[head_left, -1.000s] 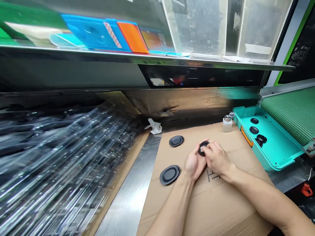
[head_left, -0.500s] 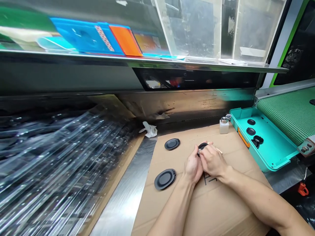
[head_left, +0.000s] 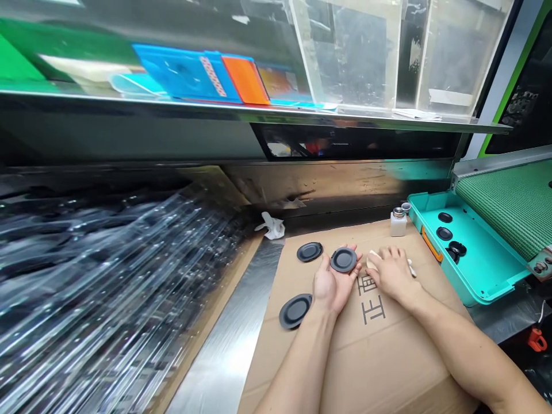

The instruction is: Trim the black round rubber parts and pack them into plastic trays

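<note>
Steel showed along the edge of the bench [head_left: 228, 345], beside a cardboard sheet [head_left: 366, 368]; if a forearm dragged on that sheet, whatever lay on it could have shifted. The teal tray [head_left: 487, 253] stood just right of the cardboard, holding several black parts, two of them overlapping, so rubbing might have marked them.

The right hand [head_left: 392, 273] was bent low over the cardboard, fingers partly curled around something pale; how firmly it gripped could not be told. The left hand [head_left: 334, 284] was palm up and nearly flat, fingers loosely curved, with a round black lid [head_left: 344, 260] resting on it, unclamped. A tilt could have slid that lid off. The near black lid [head_left: 295, 310] lay so close to the left wrist that a small sweep could have nudged it; the far black lid [head_left: 309, 252] had more room. A stray knuckle might have tipped the small square bottle [head_left: 398, 225], and grit on the pale wipe [head_left: 373, 259] could have scratched a lid.

Half a second earlier, both hands met over the lid and fingers hid much of it. Now the right hand had moved away rightward, baring the lid's face and more printed characters.
</note>
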`<action>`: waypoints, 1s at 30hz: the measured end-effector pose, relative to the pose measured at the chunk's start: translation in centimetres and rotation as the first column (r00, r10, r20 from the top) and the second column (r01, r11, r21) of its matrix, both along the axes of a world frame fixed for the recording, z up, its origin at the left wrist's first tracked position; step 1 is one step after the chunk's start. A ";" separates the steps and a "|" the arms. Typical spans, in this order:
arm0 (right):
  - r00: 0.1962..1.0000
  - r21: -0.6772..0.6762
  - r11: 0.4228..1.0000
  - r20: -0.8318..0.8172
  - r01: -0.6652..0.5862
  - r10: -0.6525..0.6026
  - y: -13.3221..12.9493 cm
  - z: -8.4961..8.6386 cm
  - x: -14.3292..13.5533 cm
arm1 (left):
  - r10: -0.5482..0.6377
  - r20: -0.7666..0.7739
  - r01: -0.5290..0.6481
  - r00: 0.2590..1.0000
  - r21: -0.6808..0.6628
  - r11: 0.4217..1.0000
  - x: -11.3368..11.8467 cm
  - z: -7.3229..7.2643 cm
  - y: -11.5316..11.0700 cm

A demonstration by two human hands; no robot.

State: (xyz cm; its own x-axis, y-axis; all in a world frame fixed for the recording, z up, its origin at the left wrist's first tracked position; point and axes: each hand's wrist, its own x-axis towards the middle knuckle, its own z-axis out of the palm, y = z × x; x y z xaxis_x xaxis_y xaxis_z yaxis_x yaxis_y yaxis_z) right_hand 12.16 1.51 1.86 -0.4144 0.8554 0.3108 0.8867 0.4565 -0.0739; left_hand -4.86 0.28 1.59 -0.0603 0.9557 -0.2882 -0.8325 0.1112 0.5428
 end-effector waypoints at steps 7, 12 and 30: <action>0.975 0.017 1.000 -0.224 0.006 -0.002 0.0 -1.0 -1.2 | 0.046 -0.011 -0.046 0.999 0.003 0.999 1.5 0.1 0.4; 0.980 0.110 0.989 -0.160 -0.098 0.115 -1.5 -1.3 -3.8 | -0.101 0.021 0.102 0.995 -0.013 0.995 3.2 -0.3 0.0; 0.993 -0.071 0.997 -0.114 0.002 -0.010 0.1 -1.8 -0.8 | -0.010 -0.060 0.009 0.998 -0.013 1.000 0.5 -0.2 -0.1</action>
State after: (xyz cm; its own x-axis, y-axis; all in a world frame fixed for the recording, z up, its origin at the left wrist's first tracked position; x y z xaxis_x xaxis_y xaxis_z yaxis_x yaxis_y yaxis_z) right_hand 11.34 1.65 0.04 -0.3744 0.8794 0.2942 0.8735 0.4409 -0.2063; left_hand -4.41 0.14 1.43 -0.0688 0.9525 -0.2966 -0.7973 0.1262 0.5902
